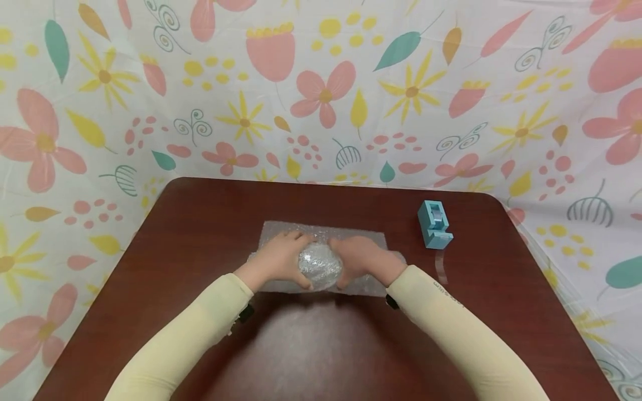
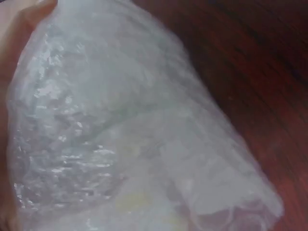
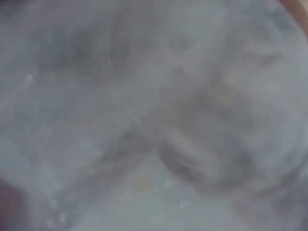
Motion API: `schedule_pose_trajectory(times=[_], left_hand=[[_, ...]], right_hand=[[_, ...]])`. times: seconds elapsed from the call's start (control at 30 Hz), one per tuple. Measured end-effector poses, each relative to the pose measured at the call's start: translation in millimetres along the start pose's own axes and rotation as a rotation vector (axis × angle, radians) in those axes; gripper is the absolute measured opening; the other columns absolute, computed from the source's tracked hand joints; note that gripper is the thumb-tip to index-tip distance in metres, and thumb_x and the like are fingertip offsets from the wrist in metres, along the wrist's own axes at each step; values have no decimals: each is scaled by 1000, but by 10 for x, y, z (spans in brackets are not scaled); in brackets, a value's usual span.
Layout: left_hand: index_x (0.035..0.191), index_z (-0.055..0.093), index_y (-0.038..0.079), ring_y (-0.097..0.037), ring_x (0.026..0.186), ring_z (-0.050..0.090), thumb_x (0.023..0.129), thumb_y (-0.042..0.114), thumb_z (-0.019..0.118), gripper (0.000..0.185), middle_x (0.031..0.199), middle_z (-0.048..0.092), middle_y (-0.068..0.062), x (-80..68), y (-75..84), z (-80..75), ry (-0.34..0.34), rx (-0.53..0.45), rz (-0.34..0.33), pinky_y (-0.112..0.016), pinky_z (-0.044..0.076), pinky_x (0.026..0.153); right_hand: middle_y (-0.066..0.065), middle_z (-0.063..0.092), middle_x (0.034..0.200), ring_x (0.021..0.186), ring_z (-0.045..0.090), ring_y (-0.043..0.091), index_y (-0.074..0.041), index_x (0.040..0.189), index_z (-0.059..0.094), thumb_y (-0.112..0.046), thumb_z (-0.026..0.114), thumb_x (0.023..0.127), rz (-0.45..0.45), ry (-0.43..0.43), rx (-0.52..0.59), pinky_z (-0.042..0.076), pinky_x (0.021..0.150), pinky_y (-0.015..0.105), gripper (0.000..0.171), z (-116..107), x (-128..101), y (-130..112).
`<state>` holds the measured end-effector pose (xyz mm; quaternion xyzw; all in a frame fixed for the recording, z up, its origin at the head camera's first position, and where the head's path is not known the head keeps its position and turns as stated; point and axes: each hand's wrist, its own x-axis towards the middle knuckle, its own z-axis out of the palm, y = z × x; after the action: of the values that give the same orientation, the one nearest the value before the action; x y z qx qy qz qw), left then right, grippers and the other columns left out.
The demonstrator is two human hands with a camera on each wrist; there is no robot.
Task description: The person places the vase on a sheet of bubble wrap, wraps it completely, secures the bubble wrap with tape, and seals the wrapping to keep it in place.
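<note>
Both hands, left hand (image 1: 281, 257) and right hand (image 1: 363, 257), each grip curled round it, hold a bubble-wrapped bundle (image 1: 320, 266) on the bubble wrap sheet (image 1: 371, 239) mid-worktop (image 1: 210, 223), tape dispenser (image 1: 434, 224) well apart.

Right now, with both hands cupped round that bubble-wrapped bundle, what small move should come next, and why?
Probably keep the left hand on the bundle and free the right hand to reach for the blue tape dispenser. The bubble wrap sheet is already pulled round whatever is inside, no tape shows on it, and the dispenser stands to the right, apart.
</note>
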<state>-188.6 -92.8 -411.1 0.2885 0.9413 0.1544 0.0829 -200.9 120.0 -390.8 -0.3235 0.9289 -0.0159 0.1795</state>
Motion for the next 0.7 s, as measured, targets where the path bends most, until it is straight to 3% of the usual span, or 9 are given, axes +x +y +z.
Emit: schedule_pose_trajectory(times=[0.13, 0.33, 0.53, 0.7], left_hand=[[150, 50, 11, -41, 136, 55, 62, 50, 92, 104, 149, 57, -18, 35, -39, -44, -74, -30, 19, -55, 46, 114], [153, 48, 13, -38, 144, 49, 65, 49, 89, 104, 155, 52, -14, 157, -43, -97, -176, -38, 15, -53, 42, 118], [151, 51, 18, -38, 144, 50, 65, 47, 88, 98, 155, 53, -12, 231, 4, -111, -215, -49, 3, -54, 44, 116], [148, 52, 22, -40, 131, 57, 67, 46, 88, 92, 153, 48, -14, 209, 17, -134, -216, -85, -22, -53, 51, 107]], right_hand=[[0, 66, 94, 76, 60, 13, -9, 114, 56, -27, 90, 64, -35, -61, 134, 53, 69, 30, 63, 25, 47, 61], [2, 67, 107, 88, 61, 13, -7, 123, 56, -23, 88, 65, -67, -124, 276, 54, 79, 29, 69, 81, 75, 160], [3, 66, 112, 92, 60, 12, -6, 127, 54, -21, 86, 67, -80, -176, 385, 53, 84, 28, 70, 153, 93, 268], [3, 65, 111, 90, 59, 11, -6, 126, 54, -19, 83, 67, -108, -209, 424, 52, 82, 27, 67, 134, 134, 306]])
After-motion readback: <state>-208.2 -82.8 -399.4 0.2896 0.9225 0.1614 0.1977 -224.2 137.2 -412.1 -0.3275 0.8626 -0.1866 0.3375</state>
